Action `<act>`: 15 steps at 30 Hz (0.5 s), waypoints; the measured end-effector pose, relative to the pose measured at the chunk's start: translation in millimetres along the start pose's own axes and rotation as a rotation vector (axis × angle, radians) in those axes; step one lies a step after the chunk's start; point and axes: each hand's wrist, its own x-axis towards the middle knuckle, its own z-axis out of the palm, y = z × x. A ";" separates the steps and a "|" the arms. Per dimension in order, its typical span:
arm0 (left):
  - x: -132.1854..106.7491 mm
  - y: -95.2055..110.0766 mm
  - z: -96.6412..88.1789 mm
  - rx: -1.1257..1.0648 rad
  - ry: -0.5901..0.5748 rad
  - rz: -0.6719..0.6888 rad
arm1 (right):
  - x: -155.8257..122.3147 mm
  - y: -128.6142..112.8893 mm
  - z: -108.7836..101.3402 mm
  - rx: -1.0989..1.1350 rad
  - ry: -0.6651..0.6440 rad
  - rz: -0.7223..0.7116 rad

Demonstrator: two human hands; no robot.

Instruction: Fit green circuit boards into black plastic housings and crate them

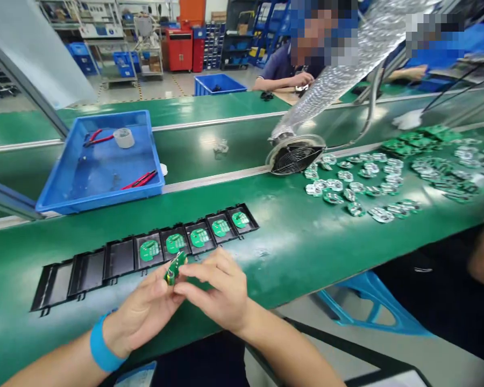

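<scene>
A small green circuit board (176, 266) is held up on its edge above the near side of the bench. My left hand (149, 301), with a blue band at the wrist, grips it from the left and below. The thumb and forefinger of my right hand (220, 290) pinch it from the right. Just beyond my hands runs a row of black plastic trays (119, 259). Several trays on the right each hold one round green board (199, 237), while those on the left show bare black insides.
A blue bin (97, 166) with red-handled pliers (141, 180) and a tape roll (123, 137) stands at back left. An exhaust duct with a fan (296, 156) hangs over the bench. Many loose boards (357, 187) lie at right. Opposite, a person (282, 70) works.
</scene>
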 end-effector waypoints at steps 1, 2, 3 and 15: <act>-4.8 0.4 -4.6 -0.016 0.007 0.001 | -1.8 -4.2 8.4 0.020 0.014 -0.013; -9.4 0.9 -8.8 -0.039 0.019 -0.017 | -2.4 -6.6 14.7 0.015 0.022 -0.084; -14.0 1.5 -12.6 -0.061 0.033 -0.049 | -1.7 -7.3 18.7 -0.013 0.027 -0.191; -51.0 11.1 -42.2 -0.060 0.160 -0.356 | 52.4 3.8 25.7 -0.288 -0.180 -1.416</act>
